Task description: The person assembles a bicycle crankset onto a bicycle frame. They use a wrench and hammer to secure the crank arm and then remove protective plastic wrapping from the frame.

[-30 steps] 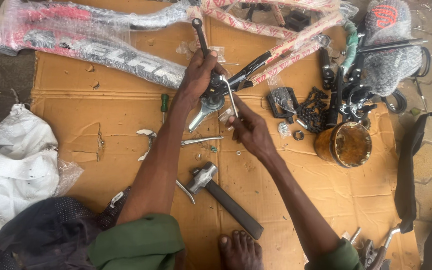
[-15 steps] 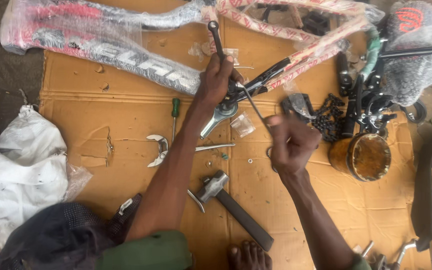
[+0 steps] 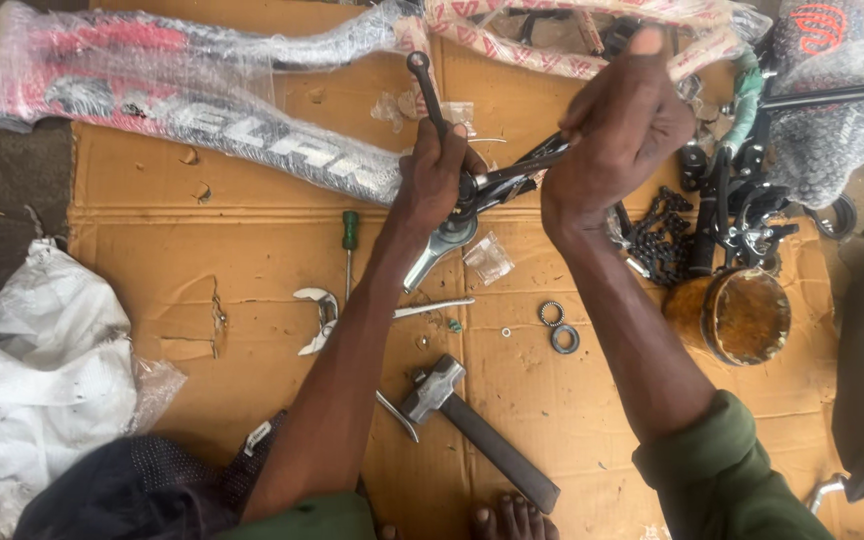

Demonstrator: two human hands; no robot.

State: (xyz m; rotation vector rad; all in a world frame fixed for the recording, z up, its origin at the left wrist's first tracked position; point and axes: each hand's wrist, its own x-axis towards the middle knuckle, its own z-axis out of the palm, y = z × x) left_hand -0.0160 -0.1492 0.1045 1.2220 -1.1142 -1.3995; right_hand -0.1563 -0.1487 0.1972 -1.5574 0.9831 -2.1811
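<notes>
My left hand [image 3: 440, 170] grips a dark spanner [image 3: 424, 85] whose ring end points up and away, at the bottom bracket of a bicycle frame [image 3: 212, 120] wrapped in clear plastic. My right hand [image 3: 607, 130] is closed around a black crank arm [image 3: 517, 168] just right of the left hand. A silver crank part [image 3: 437, 250] hangs below the left hand. Both forearms reach out from green sleeves over a sheet of brown cardboard [image 3: 252, 260].
On the cardboard lie a claw hammer [image 3: 472, 425], a green-handled screwdriver [image 3: 349, 255], an open-ended wrench [image 3: 317, 315], a bearing ring [image 3: 564, 338] and a small plastic bag [image 3: 489, 258]. A grease tin [image 3: 737, 315] and a bicycle chain [image 3: 657, 235] sit right. A white sack [image 3: 32, 380] lies left.
My right hand has risen from beside the small parts to the crank arm and closed on it. My left hand stays on the spanner. The view has moved closer.
</notes>
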